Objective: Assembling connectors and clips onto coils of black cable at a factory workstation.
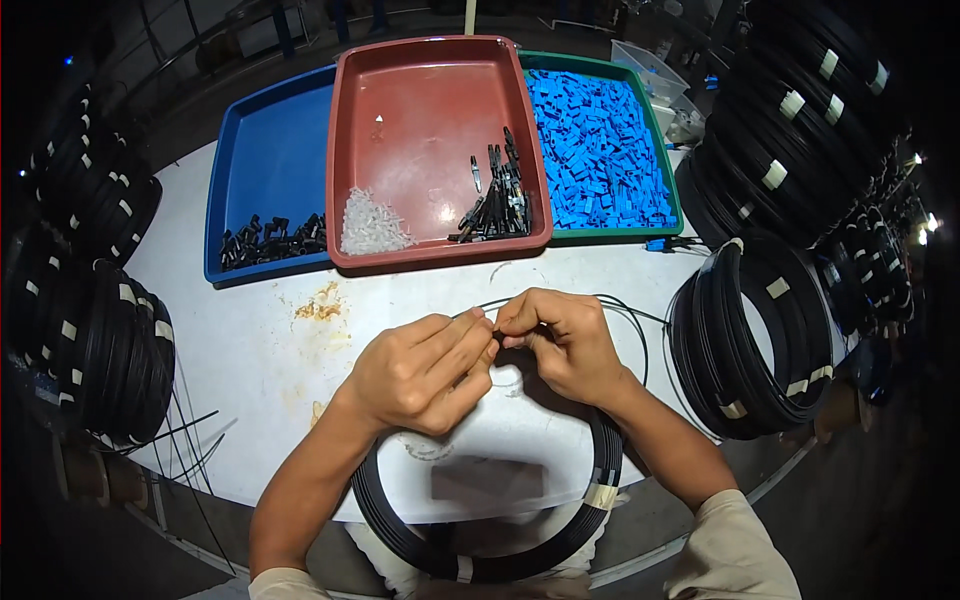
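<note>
My left hand [425,375] and my right hand [570,345] meet fingertip to fingertip above the white table, both closed in a pinch. Between the fingertips a small dark bit shows, seemingly part of the thin black cable [640,335] that loops behind my right hand; the fingers hide most of it. Below my hands a taped coil of black cable [490,568] lies at the table's near edge, partly over my lap. Beyond my hands, a red tray [440,100] holds white translucent small pieces [370,222] and black slim connectors [500,200].
A blue tray [270,140] with short black parts [270,240] stands at left. At right, a green tray [672,190] is filled with blue clips [600,150]. Taped black cable coils [750,340] stack along the right side, with more coils [125,350] at left.
</note>
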`<action>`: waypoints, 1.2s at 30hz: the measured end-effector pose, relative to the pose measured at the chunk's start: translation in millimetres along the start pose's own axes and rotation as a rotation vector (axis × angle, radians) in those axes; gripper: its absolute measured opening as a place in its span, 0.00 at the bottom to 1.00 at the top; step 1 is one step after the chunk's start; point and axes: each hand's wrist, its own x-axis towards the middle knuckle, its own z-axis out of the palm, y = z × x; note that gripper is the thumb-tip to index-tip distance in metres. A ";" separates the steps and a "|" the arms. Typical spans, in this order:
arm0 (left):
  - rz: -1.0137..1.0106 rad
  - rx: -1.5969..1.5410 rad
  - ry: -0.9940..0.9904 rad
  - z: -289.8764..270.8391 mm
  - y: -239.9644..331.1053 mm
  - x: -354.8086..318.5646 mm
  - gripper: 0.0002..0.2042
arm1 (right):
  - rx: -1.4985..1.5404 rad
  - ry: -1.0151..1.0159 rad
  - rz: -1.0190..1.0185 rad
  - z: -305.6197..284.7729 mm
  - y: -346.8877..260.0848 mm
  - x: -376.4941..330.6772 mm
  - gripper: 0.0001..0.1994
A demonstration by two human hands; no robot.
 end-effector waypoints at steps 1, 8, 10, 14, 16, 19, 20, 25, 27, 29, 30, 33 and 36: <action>0.001 0.004 0.000 -0.1 -1.0 -1.9 0.07 | 0.001 -0.001 -0.004 1.0 0.7 0.5 0.11; -1.008 -0.648 -0.047 -4.2 9.7 2.2 0.04 | -0.382 0.041 -0.444 -2.4 3.9 1.4 0.12; -0.877 -0.585 -0.031 0.6 10.8 0.8 0.04 | -0.397 0.052 -0.463 -1.9 2.8 -0.7 0.12; -0.528 -0.424 -0.092 -3.3 7.7 1.3 0.04 | -0.270 0.029 -0.241 -0.5 0.1 -5.0 0.14; -0.271 -0.277 -0.086 -2.4 5.4 1.9 0.04 | -0.221 0.042 -0.213 0.4 1.9 -4.6 0.14; -0.046 -0.072 -0.101 -3.1 3.6 4.8 0.03 | -0.129 0.065 -0.197 1.9 8.4 -3.5 0.13; -0.017 -0.061 -0.097 -2.8 3.0 3.4 0.04 | -0.082 0.067 -0.177 1.7 9.4 -3.6 0.13; -0.033 -0.067 -0.064 -5.9 2.9 4.1 0.03 | -0.004 0.069 -0.124 3.6 5.5 -3.6 0.12; -0.061 -0.076 -0.065 -5.1 1.6 -0.6 0.03 | -0.018 0.036 -0.069 2.3 1.4 -1.8 0.11; -0.231 -0.222 -0.041 -1.7 -0.7 -7.3 0.04 | -0.081 0.034 -0.120 2.6 2.8 -1.8 0.11; -0.328 -0.293 -0.026 -2.2 -0.8 -7.5 0.05 | -0.145 0.033 -0.170 3.2 3.5 -1.9 0.11; -0.577 -0.448 0.019 0.7 3.0 -7.1 0.07 | -0.305 0.025 -0.345 -2.1 4.7 0.9 0.13; -0.672 -0.488 0.048 3.5 5.7 -9.4 0.08 | -0.326 0.054 -0.388 -0.5 2.9 0.6 0.14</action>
